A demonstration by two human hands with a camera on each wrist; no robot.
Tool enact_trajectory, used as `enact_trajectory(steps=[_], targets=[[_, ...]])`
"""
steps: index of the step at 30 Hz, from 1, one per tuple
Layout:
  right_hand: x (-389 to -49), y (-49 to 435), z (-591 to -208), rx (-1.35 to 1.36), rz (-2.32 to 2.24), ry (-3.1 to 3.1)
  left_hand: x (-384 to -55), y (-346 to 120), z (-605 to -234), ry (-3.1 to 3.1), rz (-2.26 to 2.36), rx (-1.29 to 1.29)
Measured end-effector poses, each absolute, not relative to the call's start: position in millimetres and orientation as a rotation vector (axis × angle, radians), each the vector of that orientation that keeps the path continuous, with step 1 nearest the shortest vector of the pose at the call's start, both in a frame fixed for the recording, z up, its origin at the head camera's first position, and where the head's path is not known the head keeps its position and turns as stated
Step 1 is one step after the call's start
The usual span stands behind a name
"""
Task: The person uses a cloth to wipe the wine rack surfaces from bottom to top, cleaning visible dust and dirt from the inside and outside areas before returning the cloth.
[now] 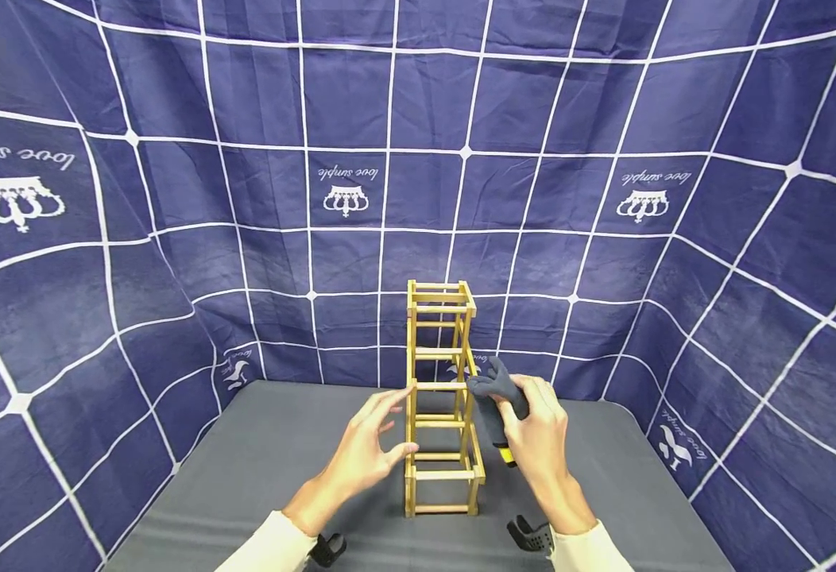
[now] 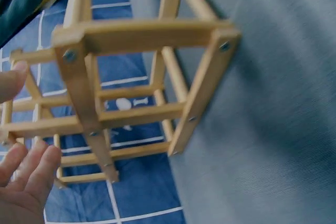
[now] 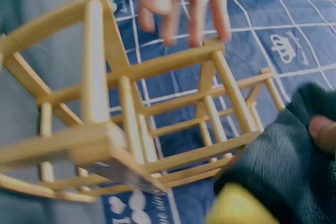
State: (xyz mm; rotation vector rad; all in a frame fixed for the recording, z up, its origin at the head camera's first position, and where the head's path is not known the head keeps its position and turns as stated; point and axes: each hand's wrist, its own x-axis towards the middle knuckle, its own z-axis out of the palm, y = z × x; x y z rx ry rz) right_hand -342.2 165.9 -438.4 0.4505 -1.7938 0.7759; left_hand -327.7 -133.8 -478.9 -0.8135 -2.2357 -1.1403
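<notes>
A tall, stepped wooden rack (image 1: 443, 475) of thin slats and rods stands upright in the middle of the grey surface. My left hand (image 1: 366, 441) is at its left side, fingers spread and holding nothing. Whether those fingertips touch the rack's left post I cannot tell. On the other side, my right hand (image 1: 541, 421) grips a dark, soft, fuzzy cloth thing (image 1: 493, 409) with a yellow part (image 3: 236, 205) at its lower end. That bundle is close beside the rack's right posts. Its exact kind is not clear, and my fingers hide part of it.
A grey covered surface (image 1: 261, 445) lies beneath the rack. Blue cloth (image 1: 418, 191) with white grid lines hangs behind and along both sides. Black straps (image 1: 528, 534) show below my wrists.
</notes>
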Motion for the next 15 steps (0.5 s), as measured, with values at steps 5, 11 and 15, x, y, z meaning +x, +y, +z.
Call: enact_trajectory(steps=[5, 11, 15], targets=[[-357.3, 157.8, -418.8, 0.73, 0.572, -1.894, -310.7, -138.5, -500.0, -2.282, -1.086, -0.855], [-366.2, 147.2, -414.1, 0.769, 0.4, -2.078, -307.4, -138.9, -511.0, -2.216, -0.973, -0.978], [-368.7, 131.8, -408.4, 0.771, 0.358, -2.081, -309.8, -138.3, -507.9, -2.199, -0.967, -1.023]])
